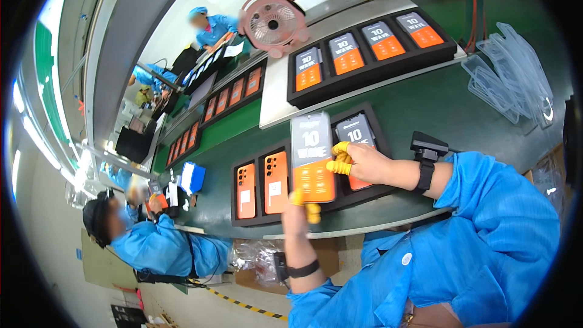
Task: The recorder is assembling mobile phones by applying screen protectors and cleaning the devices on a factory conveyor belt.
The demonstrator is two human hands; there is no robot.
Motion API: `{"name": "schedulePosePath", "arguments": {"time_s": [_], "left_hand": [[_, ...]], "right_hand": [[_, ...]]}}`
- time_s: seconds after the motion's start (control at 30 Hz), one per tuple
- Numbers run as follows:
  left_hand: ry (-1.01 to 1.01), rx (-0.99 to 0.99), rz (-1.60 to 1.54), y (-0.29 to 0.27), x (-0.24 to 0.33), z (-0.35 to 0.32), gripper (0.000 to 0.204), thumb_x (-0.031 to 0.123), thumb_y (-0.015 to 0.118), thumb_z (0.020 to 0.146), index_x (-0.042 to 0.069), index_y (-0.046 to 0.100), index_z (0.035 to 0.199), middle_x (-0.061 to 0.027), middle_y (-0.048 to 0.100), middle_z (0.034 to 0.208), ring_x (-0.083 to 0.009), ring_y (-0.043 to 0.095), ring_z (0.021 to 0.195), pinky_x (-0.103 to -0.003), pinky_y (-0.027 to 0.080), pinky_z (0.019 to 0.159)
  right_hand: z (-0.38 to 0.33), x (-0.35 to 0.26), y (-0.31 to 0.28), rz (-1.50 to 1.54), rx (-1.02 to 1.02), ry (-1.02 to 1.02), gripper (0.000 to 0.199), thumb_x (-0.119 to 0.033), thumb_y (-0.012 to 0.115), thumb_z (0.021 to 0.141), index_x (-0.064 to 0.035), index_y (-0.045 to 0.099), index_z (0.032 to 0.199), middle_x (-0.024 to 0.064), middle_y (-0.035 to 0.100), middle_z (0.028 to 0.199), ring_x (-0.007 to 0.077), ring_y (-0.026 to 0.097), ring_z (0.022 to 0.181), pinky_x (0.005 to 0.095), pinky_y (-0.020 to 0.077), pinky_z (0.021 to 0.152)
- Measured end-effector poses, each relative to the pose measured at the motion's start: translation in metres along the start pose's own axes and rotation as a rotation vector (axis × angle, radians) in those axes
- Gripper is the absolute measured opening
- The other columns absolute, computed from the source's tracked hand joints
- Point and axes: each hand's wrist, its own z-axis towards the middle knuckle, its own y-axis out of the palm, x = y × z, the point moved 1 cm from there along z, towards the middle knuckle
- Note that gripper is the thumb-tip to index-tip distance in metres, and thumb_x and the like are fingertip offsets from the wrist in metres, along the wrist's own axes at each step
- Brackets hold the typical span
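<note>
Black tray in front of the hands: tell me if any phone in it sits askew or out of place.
Nothing stands out. In the black tray, two orange phones lie straight in their slots. The phone with the screen film is lifted out, held between the left hand and right hand, not misplaced. Another phone sits squarely behind it.

Pink fan [272, 23], clear plastic trays [509, 76]

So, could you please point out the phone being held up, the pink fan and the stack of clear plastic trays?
phone [313, 158], head view, middle of its screen sticker.
pink fan [271, 22], head view, centre of its round grille.
clear plastic trays [510, 79], head view, middle of the stack at the right.
</note>
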Motion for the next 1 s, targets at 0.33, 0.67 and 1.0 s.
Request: {"name": "schedulePosePath", "arguments": {"time_s": [0.33,0.67,1.0], "left_hand": [[-0.295,0.052,0.752,-0.004,0.030,0.003,0.040,0.036,0.042,0.086,-0.001,0.054,0.075,-0.0056,0.048,0.053,-0.0130,0.041,0.039,-0.024,0.033,0.036],[-0.249,0.248,0.816,-0.015,0.014,0.007,0.036,0.034,0.044,0.085,0.002,0.057,0.077,-0.0074,0.053,0.060,-0.0154,0.048,0.046,-0.028,0.038,0.040],[0.266,0.622,1.787,0.038,0.021,0.014,0.031,0.035,0.057,0.075,0.004,0.053,0.076,-0.0155,0.058,0.068,-0.0315,0.058,0.063,-0.040,0.044,0.057]], "right_hand": [[-0.072,0.012,-0.086,-0.204,0.038,0.078,0.037,-0.027,0.064,0.071,-0.0020,0.052,0.095,0.0098,0.054,0.075,0.0239,0.053,0.073,0.0324,0.0438,0.067],[-0.140,0.038,-0.159,-0.280,0.392,0.250,0.031,-0.017,0.066,0.069,-0.0003,0.053,0.093,0.0089,0.053,0.068,0.0216,0.051,0.062,0.0303,0.0420,0.059],[-0.159,0.067,-0.225,-0.781,0.661,0.134,0.034,-0.017,0.066,0.066,-0.0040,0.052,0.095,0.0088,0.050,0.079,0.0257,0.050,0.076,0.0357,0.0436,0.072]]}}
